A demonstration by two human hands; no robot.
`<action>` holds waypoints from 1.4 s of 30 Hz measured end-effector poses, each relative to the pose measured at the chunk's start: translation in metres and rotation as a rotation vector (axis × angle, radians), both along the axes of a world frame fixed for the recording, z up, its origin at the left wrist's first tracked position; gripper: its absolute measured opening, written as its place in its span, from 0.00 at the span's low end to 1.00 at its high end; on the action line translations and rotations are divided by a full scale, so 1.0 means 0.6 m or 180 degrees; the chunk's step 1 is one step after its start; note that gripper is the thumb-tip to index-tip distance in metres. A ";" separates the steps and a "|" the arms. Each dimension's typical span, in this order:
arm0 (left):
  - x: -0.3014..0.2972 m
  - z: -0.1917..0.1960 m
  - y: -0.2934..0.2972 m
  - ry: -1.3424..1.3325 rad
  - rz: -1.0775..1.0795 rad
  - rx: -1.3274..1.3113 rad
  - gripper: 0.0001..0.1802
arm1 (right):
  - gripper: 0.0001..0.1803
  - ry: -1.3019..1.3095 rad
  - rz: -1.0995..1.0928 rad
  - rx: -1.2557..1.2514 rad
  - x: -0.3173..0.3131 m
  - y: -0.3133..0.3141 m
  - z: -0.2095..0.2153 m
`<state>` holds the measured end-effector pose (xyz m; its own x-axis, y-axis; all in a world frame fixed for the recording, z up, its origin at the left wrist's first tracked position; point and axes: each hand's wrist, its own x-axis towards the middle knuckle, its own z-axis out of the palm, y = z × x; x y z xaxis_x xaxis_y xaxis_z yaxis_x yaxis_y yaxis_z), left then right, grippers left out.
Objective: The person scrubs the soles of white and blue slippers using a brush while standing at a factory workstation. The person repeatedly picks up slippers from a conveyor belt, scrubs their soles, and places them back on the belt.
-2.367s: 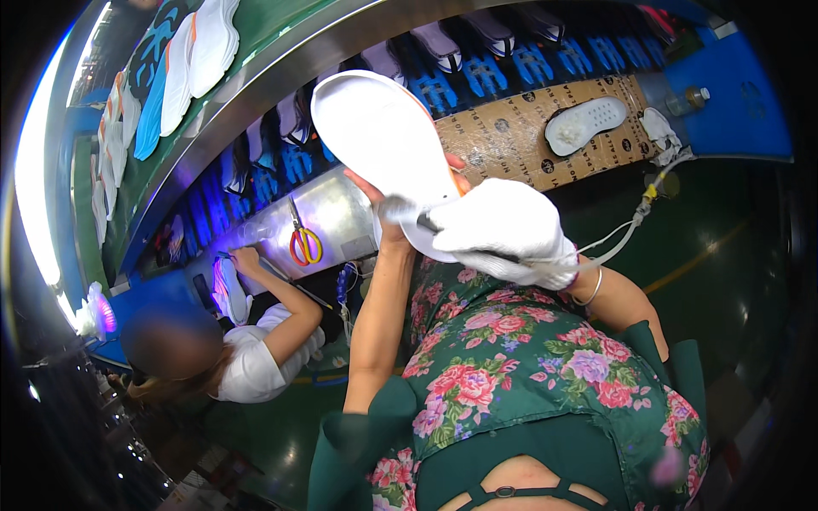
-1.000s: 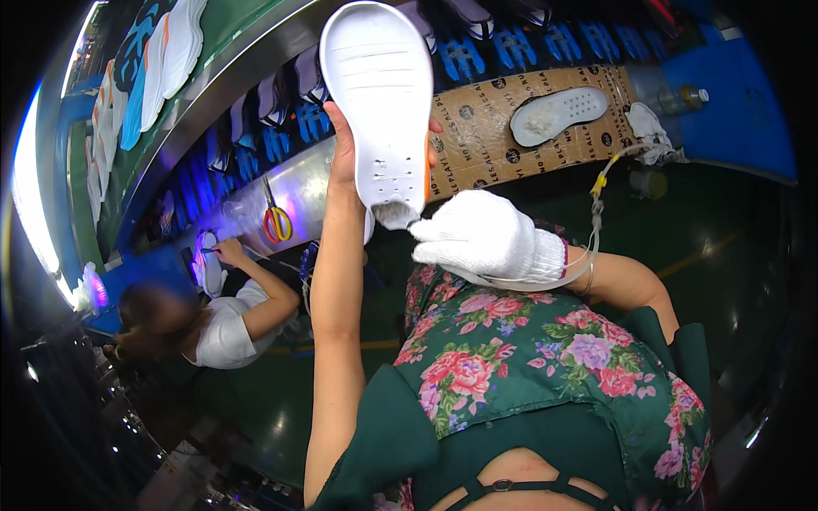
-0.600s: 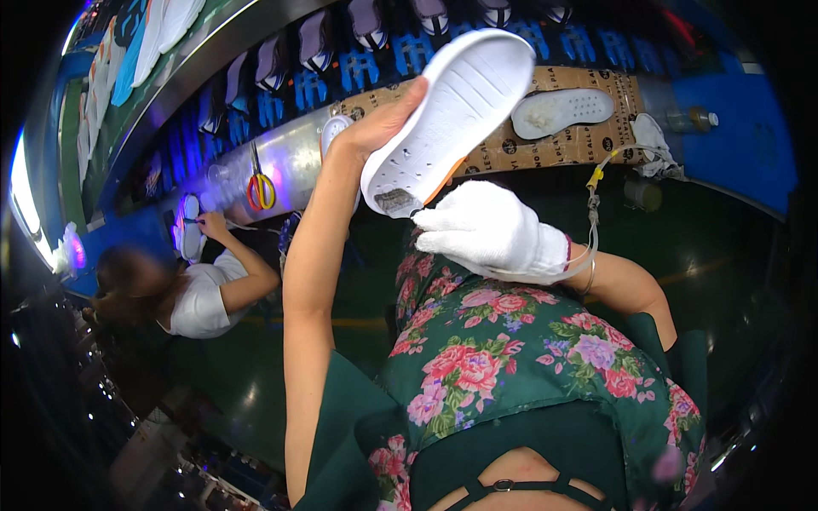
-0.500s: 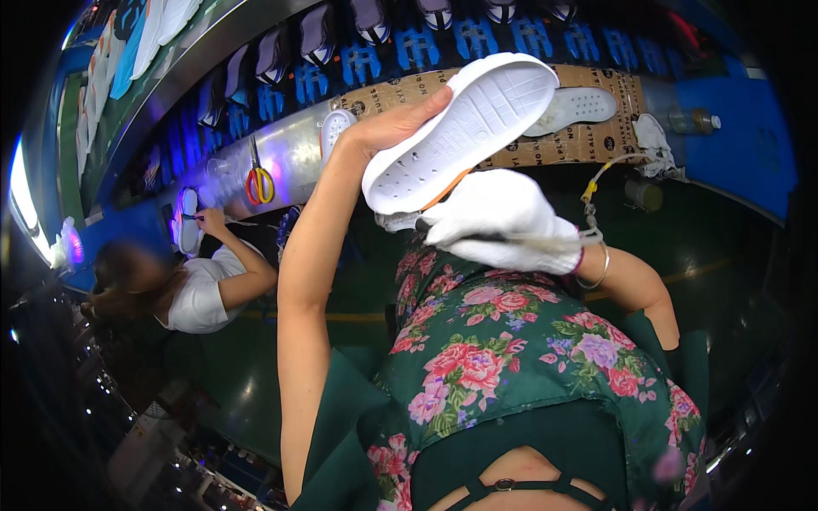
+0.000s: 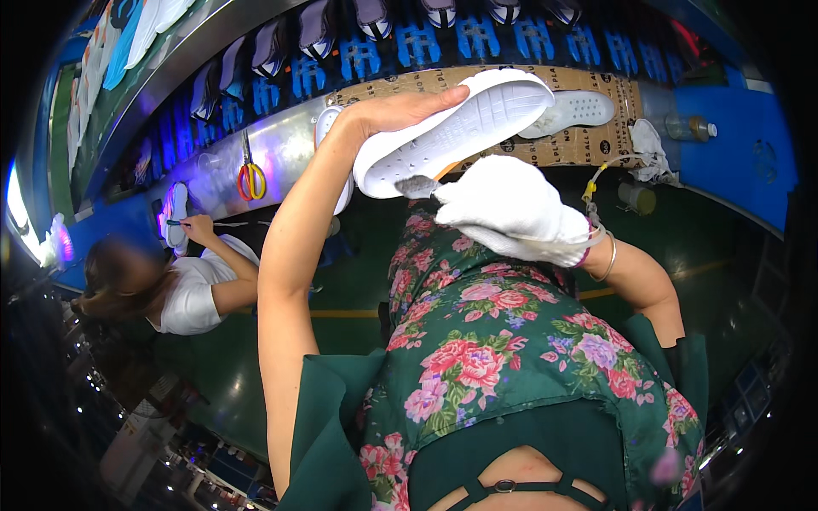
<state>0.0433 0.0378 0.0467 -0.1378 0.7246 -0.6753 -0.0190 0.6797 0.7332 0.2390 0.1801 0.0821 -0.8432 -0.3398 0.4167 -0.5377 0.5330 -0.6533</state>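
Observation:
My bare left hand [image 5: 402,111] grips a white shoe sole [image 5: 477,128] along its far left side, holding it tilted with the hollow inner face toward me. An orange strip shows on its near edge. My right hand [image 5: 511,209] wears a white knit glove and is closed around a brush [image 5: 416,186]. The brush's grey bristles are at the near left end of the sole, over its inner rim. Most of the handle is hidden in the glove. A thin clear tube [image 5: 599,230] runs along my right wrist.
Another sole [image 5: 579,111] lies on printed cardboard [image 5: 626,140]; one more stands partly behind my left wrist. Scissors [image 5: 250,180] with red and yellow handles sit on the metal bench. At right are a bottle [image 5: 692,128] and cloth. Shoes hang on blue holders beyond. A co-worker [image 5: 200,285] brushes a sole at left.
The sole has tipped, so its inner face is seen more steeply, and it has shifted slightly left. The brush bristles now show at the sole's inner rim; before, they were hidden behind it.

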 end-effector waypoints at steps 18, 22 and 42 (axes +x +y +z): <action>-0.010 -0.013 -0.006 -0.0190 0.0704 0.0229 0.50 | 0.12 -0.0408 0.0063 -0.0116 -0.016 -0.024 0.015; -0.005 -0.007 -0.008 -0.0087 0.0499 0.0001 0.53 | 0.08 -0.1566 -0.0315 -0.1427 -0.012 -0.010 0.025; -0.001 0.003 -0.038 -0.0662 0.0284 -0.0131 0.53 | 0.11 -0.0799 0.0395 -0.0241 -0.014 -0.009 0.039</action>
<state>0.0429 0.0147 0.0487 -0.0549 0.6871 -0.7245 -0.2281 0.6977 0.6791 0.2304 0.1747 0.1053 -0.8771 -0.4226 0.2283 -0.4120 0.4179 -0.8097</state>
